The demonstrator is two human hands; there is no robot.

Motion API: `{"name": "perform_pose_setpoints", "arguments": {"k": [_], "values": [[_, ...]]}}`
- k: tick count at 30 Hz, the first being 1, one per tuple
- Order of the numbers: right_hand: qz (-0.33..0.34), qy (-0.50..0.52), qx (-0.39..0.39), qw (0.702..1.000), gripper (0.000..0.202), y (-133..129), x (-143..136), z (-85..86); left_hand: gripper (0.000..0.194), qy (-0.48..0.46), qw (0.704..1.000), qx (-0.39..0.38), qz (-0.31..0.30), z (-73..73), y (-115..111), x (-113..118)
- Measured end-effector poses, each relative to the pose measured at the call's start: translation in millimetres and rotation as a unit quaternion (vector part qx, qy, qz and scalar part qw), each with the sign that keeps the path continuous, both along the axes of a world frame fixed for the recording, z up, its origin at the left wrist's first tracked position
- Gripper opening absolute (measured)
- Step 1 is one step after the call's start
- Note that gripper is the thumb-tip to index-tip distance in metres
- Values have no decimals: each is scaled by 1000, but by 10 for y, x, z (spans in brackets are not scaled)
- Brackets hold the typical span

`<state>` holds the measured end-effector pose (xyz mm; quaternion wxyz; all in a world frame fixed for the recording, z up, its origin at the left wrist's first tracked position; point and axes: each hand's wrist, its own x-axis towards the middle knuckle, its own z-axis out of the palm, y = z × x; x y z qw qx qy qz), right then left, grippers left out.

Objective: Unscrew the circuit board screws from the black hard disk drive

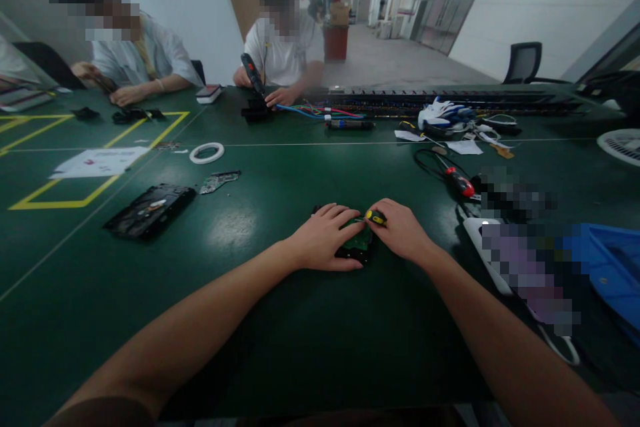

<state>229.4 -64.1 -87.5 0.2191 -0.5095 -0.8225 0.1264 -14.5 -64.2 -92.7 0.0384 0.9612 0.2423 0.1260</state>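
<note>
In the head view, a hard drive [356, 247] with a green circuit board lies on the green table in front of me. My left hand [323, 239] lies over its left side, fingers and thumb gripping it and hiding much of it. A small yellow and black screwdriver [376, 217] is pinched in my right hand [400, 230]. Its shaft points left over the drive's board; whether the tip sits on a screw cannot be made out. To the left lie a black plastic casing [150, 211] and a loose circuit board [220, 181].
A white tape roll [207, 153] and paper sheet [100, 162] lie farther left. On the right are a red and black screwdriver [460, 181], a phone [487, 253], gloves [445, 113] and a blue tray [613, 267]. Across the table, a person holds a power screwdriver [253, 73]; another person sits left.
</note>
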Motion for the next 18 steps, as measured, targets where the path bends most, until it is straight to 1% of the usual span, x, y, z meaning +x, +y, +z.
{"name": "perform_pose_setpoints", "arguments": {"k": [6, 18], "values": [[-5, -1, 1, 1000, 4, 6, -2, -6, 83, -16, 1000, -10, 0, -10, 1, -4], [5, -2, 3, 1000, 4, 5, 8, 5, 83, -16, 1000, -7, -4, -19, 11, 0]]}}
